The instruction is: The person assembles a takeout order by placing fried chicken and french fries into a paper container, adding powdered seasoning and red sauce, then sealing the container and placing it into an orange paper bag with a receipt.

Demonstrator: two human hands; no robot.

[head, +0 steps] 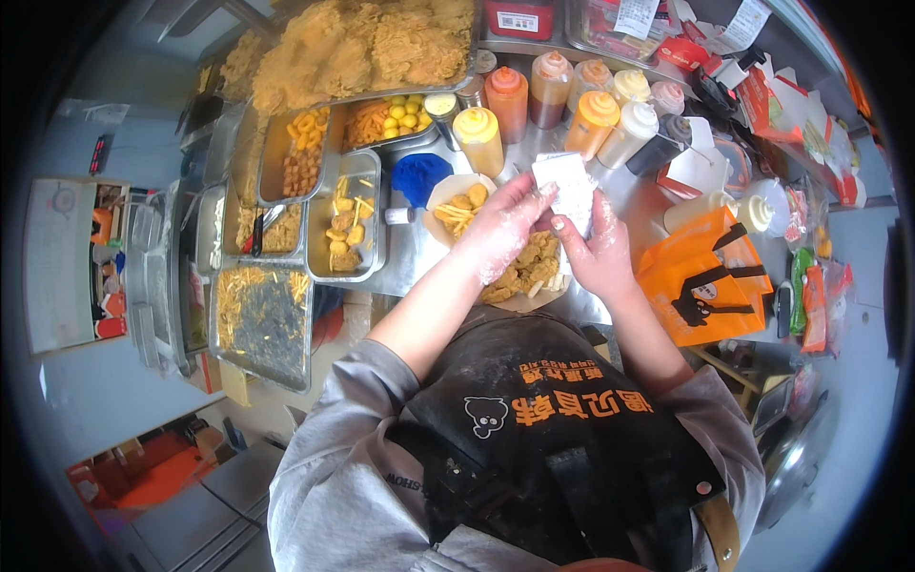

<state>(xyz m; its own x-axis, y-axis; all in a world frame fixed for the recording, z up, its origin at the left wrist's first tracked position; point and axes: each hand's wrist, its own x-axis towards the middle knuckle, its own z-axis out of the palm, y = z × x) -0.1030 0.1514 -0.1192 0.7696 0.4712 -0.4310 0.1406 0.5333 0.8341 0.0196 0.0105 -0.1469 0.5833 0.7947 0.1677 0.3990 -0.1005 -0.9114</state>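
My left hand [504, 225], dusted with white flour, grips a small stack of white paper slips [562, 182] bearing print. On the other side of the slips, my right hand [599, 247] holds their lower edge, also floury. Below both hands, partly hidden by them, sits a paper container of fried chicken pieces [527, 268] close to my black apron [529, 386]. Just left of my left hand is a paper box [437, 196] with French fries and nuggets [460, 212]. A squeeze bottle of yellow sauce [479, 139] stands beyond that box.
Several sauce bottles [549, 89] line the counter's back. Steel pans [345, 214] of fried food fill the left, below a large tray of fried chicken [372, 50]. A blue cloth [420, 179] lies nearby. An orange bag [697, 286] stands right; red-and-white cartons [793, 107] lie behind it.
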